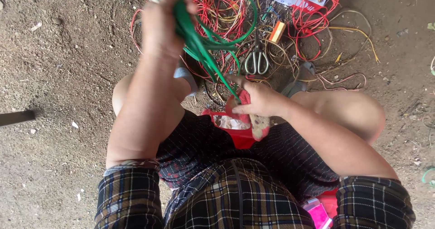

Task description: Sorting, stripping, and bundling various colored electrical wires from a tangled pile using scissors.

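In the head view, the person sat low over a bare dirt floor [68, 66], knees apart, in a dark checked shirt. The left hand [162, 23] was raised near the top of the picture, its fingers closed tight around a bundle of thin green plastic-coated wire [199, 41]. The loops of that wire hung down and to the right, and one strand ran straight toward the right hand [256, 100]. The right hand sat lower, above the lap, with thumb and fingers pinched together on the lower end of the green strand and curled over the rim of a small red plastic container [240, 136] with pale scraps inside it. The container rested on the lap, between the thighs.

Beyond the hands, a tangle of red and yellow wires [308, 34] lay spread on the ground. A pair of metal scissors with grey loop handles [257, 59] lay in the middle of that tangle, near the green loops but apart from both hands.
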